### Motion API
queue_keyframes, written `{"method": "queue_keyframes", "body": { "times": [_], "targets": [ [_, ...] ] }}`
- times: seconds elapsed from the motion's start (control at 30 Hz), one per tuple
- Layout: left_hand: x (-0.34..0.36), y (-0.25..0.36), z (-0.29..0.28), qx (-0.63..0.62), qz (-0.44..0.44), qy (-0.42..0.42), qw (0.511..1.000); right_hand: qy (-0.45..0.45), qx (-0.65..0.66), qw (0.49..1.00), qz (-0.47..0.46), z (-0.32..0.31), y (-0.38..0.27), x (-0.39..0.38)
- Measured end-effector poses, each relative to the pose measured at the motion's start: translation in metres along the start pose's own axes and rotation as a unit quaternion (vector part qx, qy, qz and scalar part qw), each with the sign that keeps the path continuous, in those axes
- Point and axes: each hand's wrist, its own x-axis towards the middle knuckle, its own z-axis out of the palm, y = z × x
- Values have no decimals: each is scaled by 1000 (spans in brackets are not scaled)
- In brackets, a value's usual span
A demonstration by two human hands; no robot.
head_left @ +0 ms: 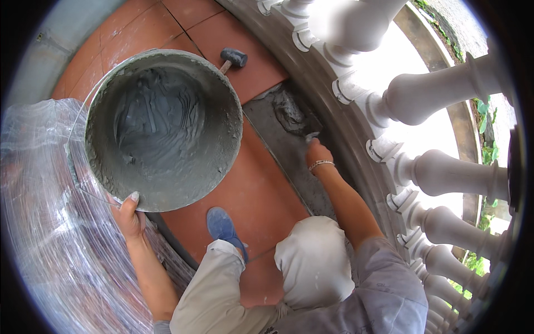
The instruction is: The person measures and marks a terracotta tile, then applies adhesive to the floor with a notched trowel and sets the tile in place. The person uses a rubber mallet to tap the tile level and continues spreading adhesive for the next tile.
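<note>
My left hand (130, 216) grips the near rim of a large bucket (219, 167), its thumb over the edge. Wet grey mortar (161, 114) lies inside the bucket, ridged and scraped. To the right, my right hand (318, 156) is closed round the handle of a trowel (311, 136), whose blade I can barely make out. Just beyond the trowel sits a heap of mortar (289, 113) on the grey untiled strip (297, 167) beside the balustrade.
Terracotta tiles (261, 189) cover the floor, with my blue shoe (222, 225) on them. A black-headed mallet (233, 57) lies behind the bucket. White balusters (428, 97) line the right side above a curved base. Something wrapped in clear plastic film (61, 222) stands at left.
</note>
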Motion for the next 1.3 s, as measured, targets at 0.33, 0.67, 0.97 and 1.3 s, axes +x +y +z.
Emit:
{"method": "queue_keyframes", "body": {
  "times": [0.33, 0.67, 0.97, 1.3],
  "targets": [
    [0, 1, 7, 7, 14, 0, 1000, -24, -125, 986, -106, 19, -22, 4],
    [5, -2, -5, -4, 1, -5, 1000, 61, -123, 974, -178, -26, -1, 16],
    [12, -3, -16, -14, -8, 6, 1000, -33, -155, 973, -166, 23, 113, -54],
    [8, 1, -6, -15, 1, -12, 1000, 38, -35, 997, -56, 29, 85, -12]
  ]
}}
